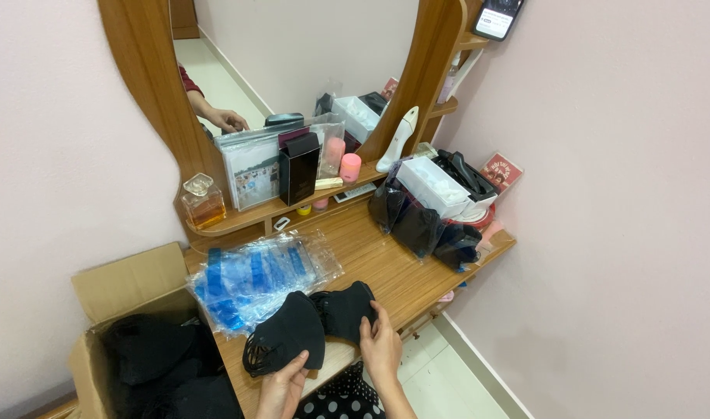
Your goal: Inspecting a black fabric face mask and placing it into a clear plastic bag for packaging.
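Both hands grip black masks: left hand (281, 386) one (289, 335), right hand (380, 345) another (345, 309).

both hands low, left hand (281, 386) and right hand (381, 347) curled.

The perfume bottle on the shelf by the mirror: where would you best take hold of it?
Probably by the two flat side faces of the square glass perfume bottle, coming from the front, since the mirror frame stands close behind it. It stands upright, and its small clear stopper looks too loose to lift by.
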